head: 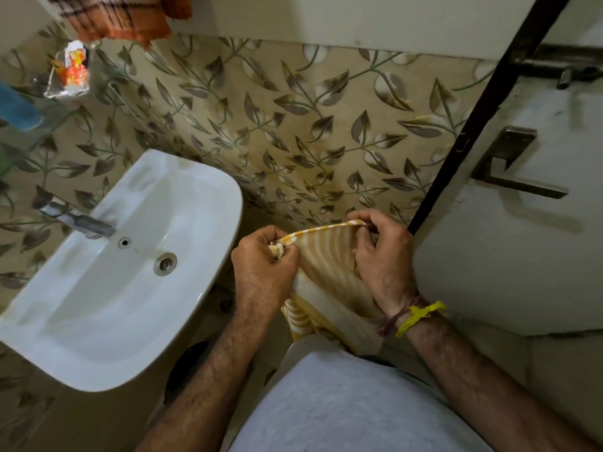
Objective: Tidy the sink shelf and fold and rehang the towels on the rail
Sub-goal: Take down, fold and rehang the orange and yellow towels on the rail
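We're standing tight in the corner between the white sink (107,272) and the door (509,223), and that cramped spot explains why everything happens close to the body. The leaf-patterned tiled wall (293,125) fills the view ahead. Up at the top left, an orange checked towel (120,21) hangs down, presumably from the rail, though the rail itself is out of sight. Below it sits the glass shelf (49,102) with a crumpled packet (70,70) and something blue (18,109), too blurred for us to name.

Now the yellow striped towel (329,272): it's held between sink and door, top edge pulled taut and the rest hanging down against the grey shirt (342,402). We judge that's to square the edge for folding, letting gravity straighten the cloth. The left hand (264,265) has a closed grip bunched round one corner; the right hand (381,256) pinches the other end, fingers curled over the hem. A yellow thread band (421,316) sits on that wrist.
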